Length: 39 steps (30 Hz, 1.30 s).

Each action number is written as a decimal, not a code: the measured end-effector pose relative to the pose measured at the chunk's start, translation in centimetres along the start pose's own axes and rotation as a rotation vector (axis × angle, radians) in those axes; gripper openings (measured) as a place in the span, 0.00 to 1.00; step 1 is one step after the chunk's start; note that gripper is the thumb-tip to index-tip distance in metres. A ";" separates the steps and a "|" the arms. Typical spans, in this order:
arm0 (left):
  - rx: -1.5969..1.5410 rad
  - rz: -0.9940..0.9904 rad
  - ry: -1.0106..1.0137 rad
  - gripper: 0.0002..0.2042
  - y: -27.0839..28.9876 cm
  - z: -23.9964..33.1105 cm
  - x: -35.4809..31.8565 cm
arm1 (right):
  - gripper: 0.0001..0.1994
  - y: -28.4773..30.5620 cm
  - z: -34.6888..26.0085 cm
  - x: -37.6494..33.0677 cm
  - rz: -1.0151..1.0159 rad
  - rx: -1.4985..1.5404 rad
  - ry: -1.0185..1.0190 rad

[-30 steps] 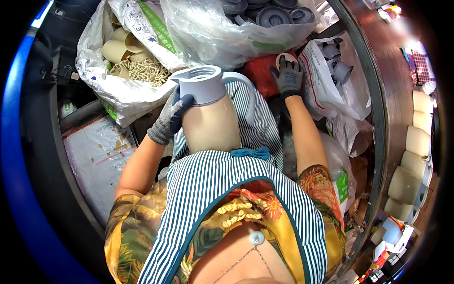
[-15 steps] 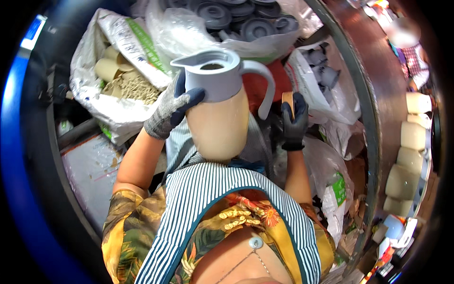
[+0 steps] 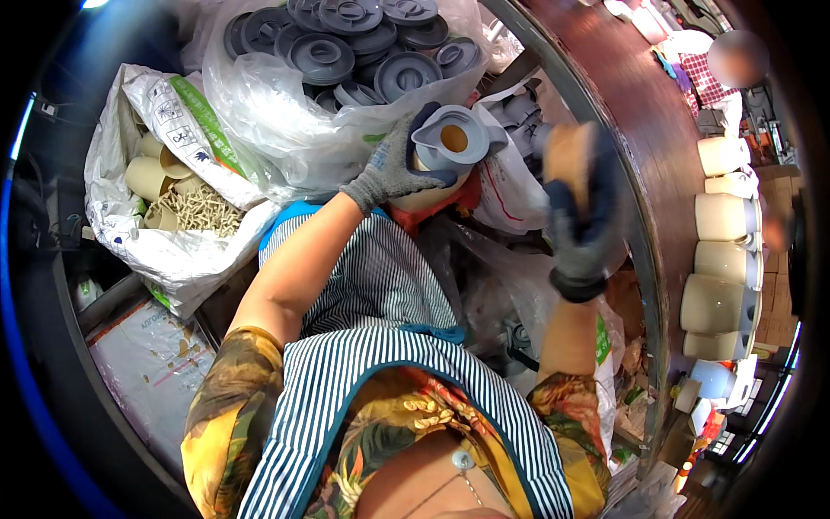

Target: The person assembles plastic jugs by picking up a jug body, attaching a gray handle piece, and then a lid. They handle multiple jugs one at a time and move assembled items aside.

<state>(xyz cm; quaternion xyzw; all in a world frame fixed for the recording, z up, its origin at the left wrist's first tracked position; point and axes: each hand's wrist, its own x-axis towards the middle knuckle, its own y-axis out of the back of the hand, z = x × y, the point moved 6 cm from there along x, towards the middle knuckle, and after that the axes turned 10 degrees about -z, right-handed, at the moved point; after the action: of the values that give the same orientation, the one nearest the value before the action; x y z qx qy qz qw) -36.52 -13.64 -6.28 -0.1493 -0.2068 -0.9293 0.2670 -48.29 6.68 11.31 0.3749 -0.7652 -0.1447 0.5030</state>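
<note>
A thermos jug (image 3: 456,137) with a grey-blue spouted collar stands beyond my lap, its mouth turned up toward me. My left hand (image 3: 399,166), in a grey and dark-blue work glove, grips the jug around its collar from the left. Most of the jug's cream body is hidden by the hand and collar. Off to the right, apart from the jug, my gloved right hand (image 3: 592,216) is raised and smeared by motion. Its fingers are wrapped round a tan, wooden-looking block (image 3: 568,160).
A clear bag of grey round lids (image 3: 320,59) lies ahead. At left stands a white sack (image 3: 108,208) with cream cups and short beige pieces. Grey collar parts (image 3: 519,112) fill a bag beyond the jug. Cream jug bodies (image 3: 722,259) line the right, where another person (image 3: 705,78) sits.
The jug has moved away from my chest, ahead and to the right, with my left hand still on it. My right hand has swung up and to the right with the block.
</note>
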 end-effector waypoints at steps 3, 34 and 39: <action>0.010 0.006 0.022 0.54 -0.1 0.6 -0.2 | 0.26 -2.5 -2.4 3.7 -0.006 -0.181 0.171; 0.067 0.624 0.557 0.19 16.5 17.6 -20.8 | 0.20 -19.5 8.6 -4.9 -0.506 -0.455 0.121; -0.041 0.786 0.343 0.18 19.1 19.6 -27.1 | 0.14 -18.9 0.3 10.4 -0.288 0.071 0.194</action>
<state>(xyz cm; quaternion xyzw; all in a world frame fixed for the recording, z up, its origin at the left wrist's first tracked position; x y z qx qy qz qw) -0.59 -7.47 6.06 -0.0652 -0.0684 -0.7722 0.6283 -42.70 -13.61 6.77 0.5103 -0.6562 -0.1514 0.5348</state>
